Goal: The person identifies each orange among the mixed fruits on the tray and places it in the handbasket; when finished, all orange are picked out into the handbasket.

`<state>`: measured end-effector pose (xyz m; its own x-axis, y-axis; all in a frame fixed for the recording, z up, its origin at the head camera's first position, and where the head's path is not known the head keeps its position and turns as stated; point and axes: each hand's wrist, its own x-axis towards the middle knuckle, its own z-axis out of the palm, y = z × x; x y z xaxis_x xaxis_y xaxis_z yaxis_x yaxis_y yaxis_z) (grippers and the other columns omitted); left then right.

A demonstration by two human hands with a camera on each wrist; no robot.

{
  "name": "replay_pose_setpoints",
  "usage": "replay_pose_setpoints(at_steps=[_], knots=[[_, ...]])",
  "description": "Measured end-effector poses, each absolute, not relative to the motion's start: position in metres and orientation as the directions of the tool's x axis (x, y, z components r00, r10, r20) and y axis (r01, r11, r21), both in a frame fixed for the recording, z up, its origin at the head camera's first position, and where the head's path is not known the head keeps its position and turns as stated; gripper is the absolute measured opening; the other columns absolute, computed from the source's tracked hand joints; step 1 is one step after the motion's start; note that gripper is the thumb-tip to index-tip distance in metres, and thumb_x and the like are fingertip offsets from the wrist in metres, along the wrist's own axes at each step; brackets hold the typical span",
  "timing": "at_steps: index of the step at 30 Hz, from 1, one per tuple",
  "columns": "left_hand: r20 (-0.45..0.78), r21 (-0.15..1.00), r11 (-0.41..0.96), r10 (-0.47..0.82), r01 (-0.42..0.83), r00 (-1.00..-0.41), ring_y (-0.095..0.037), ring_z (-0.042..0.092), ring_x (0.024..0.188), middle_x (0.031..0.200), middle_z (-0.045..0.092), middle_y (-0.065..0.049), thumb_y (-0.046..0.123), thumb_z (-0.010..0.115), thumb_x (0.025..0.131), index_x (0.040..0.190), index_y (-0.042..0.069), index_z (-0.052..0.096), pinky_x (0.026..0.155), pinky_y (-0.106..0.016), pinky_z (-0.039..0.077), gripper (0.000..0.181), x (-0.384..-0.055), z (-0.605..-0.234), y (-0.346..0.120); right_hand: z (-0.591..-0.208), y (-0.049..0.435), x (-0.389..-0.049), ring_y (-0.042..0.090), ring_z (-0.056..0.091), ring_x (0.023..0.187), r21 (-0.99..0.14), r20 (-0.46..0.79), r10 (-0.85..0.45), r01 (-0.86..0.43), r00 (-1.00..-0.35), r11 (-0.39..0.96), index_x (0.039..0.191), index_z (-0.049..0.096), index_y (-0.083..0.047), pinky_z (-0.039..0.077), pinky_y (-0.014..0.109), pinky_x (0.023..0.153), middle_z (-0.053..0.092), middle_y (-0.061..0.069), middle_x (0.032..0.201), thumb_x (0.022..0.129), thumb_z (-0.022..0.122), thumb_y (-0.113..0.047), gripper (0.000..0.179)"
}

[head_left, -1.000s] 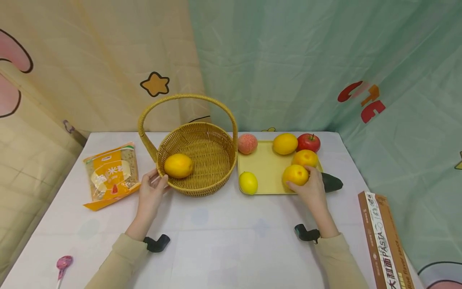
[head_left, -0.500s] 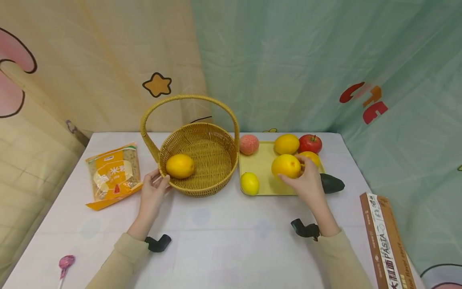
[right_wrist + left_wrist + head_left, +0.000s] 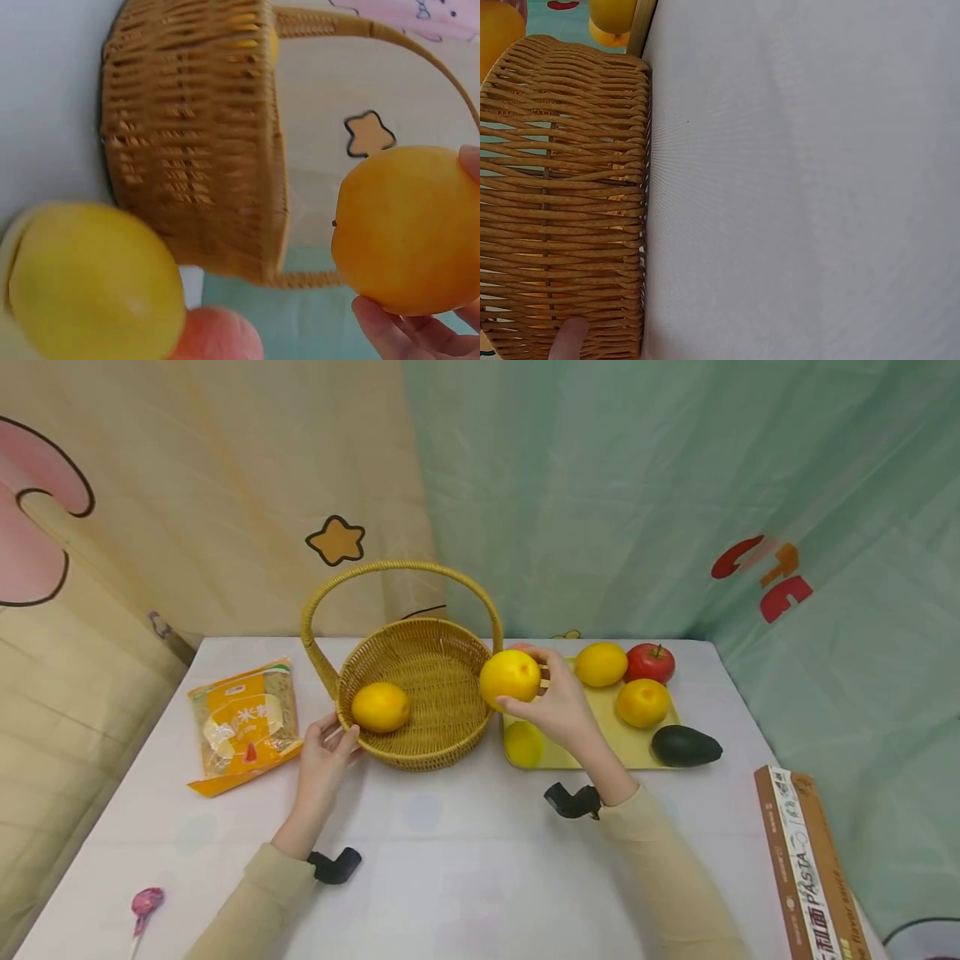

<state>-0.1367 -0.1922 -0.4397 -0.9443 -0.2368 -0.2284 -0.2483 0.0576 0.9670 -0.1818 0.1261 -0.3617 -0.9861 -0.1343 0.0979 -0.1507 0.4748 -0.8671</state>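
My right hand (image 3: 551,702) grips an orange (image 3: 510,677) in the air at the right rim of the wicker basket (image 3: 442,752); the right wrist view shows the same orange (image 3: 409,229) in my fingertips (image 3: 390,330) beside the basket (image 3: 195,142). My left hand (image 3: 326,756) rests against the basket's left front wall, a fingertip (image 3: 568,339) touching the weave (image 3: 562,202). Another orange (image 3: 381,707) lies inside the basket. On the yellow tray (image 3: 600,752) sit a lemon (image 3: 522,742), two more oranges (image 3: 641,702) and a red apple (image 3: 649,662).
A dark avocado (image 3: 686,746) lies at the tray's front right corner. An orange snack packet (image 3: 243,723) lies left of the basket, a pink lollipop (image 3: 144,903) near the front left edge, a pasta box (image 3: 806,868) at the front right. A pink fruit (image 3: 217,334) sits behind the lemon (image 3: 94,285).
My right hand has lifted the orange off the tray and carried it left to the basket's right rim. The left hand has stayed on the basket.
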Motion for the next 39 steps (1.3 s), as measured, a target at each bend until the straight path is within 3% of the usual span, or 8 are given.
replay_pose_setpoints(at_steps=[9, 22, 33, 39], knots=[[-0.227, 0.967, 0.065, -0.232, -0.248, -0.946, -0.030, 0.044, 0.136, 0.157, 0.027, -0.019, 0.019, 0.048, 0.104, 0.152, 0.001, 0.019, 0.104, -0.035, 0.053, 0.059, -0.135, -0.439, -0.190, -0.383, 0.069, -0.210, 0.027, 0.052, 0.120, -0.813, 0.118, -0.245, -0.235, -0.962, 0.532, 0.141, 0.044, -0.007, 0.053, 0.045, 0.103, 0.051, 0.011, 0.136, 0.076, 0.083, -0.029, 0.079], [-0.222, 0.969, 0.055, -0.236, -0.241, -0.946, -0.028, 0.044, 0.136, 0.157, 0.028, -0.018, 0.019, 0.049, 0.104, 0.152, 0.001, 0.019, 0.105, -0.038, 0.051, 0.059, -0.136, -0.440, -0.191, -0.395, 0.013, -0.249, 0.029, 0.053, 0.122, -0.777, 0.042, -0.236, -0.180, -0.971, 0.603, 0.142, 0.041, -0.004, 0.051, 0.043, 0.106, 0.050, 0.016, 0.140, 0.078, 0.081, -0.029, 0.079], [-0.217, 0.969, 0.058, -0.246, -0.238, -0.945, -0.028, 0.045, 0.136, 0.156, 0.029, -0.019, 0.018, 0.048, 0.104, 0.151, 0.000, 0.020, 0.105, -0.038, 0.051, 0.058, -0.137, -0.442, -0.190, -0.411, -0.006, -0.255, 0.029, 0.057, 0.118, -0.770, -0.026, -0.190, -0.101, -0.981, 0.630, 0.141, 0.039, -0.007, 0.054, 0.042, 0.100, 0.053, 0.016, 0.137, 0.081, 0.081, -0.028, 0.076], [-0.225, 0.968, 0.052, -0.246, -0.244, -0.943, -0.028, 0.044, 0.136, 0.156, 0.029, -0.019, 0.019, 0.048, 0.104, 0.152, 0.001, 0.020, 0.105, -0.037, 0.052, 0.058, -0.137, -0.441, -0.190, -0.414, -0.011, -0.255, 0.029, 0.052, 0.130, -0.743, -0.032, -0.224, -0.126, -0.974, 0.657, 0.146, 0.038, -0.006, 0.048, 0.040, 0.111, 0.049, 0.016, 0.146, 0.085, 0.079, -0.027, 0.077]])
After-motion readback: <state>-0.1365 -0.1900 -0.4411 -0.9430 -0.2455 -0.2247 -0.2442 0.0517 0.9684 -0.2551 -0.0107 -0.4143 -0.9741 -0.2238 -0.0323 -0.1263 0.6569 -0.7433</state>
